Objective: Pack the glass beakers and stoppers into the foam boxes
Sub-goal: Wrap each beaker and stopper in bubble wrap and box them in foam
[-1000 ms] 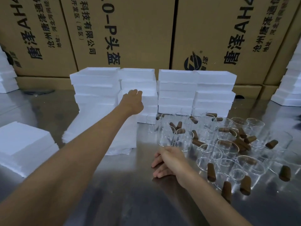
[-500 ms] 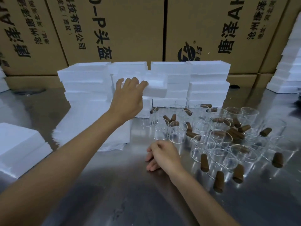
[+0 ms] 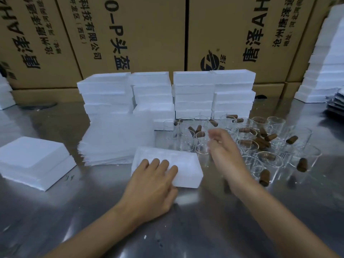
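Now off the stack, a white rectangular foam box (image 3: 167,164) lies on the steel table under the left hand (image 3: 152,185), fingers flat on it. Right hand (image 3: 223,151), blurred and loosely spread, nears the clear glass beakers (image 3: 247,146) and brown stoppers (image 3: 264,175); best keep the box pinned.

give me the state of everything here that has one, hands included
left hand: fingers lie flat on the foam box, thumb hidden
foam box: lying on the steel table in front of the person, nothing packed in it
right hand: lifted over the beakers, blurred, grip unclear
glass beakers: loose on the table, unpacked
stoppers: scattered among and inside the beakers
foam box stacks: piled behind
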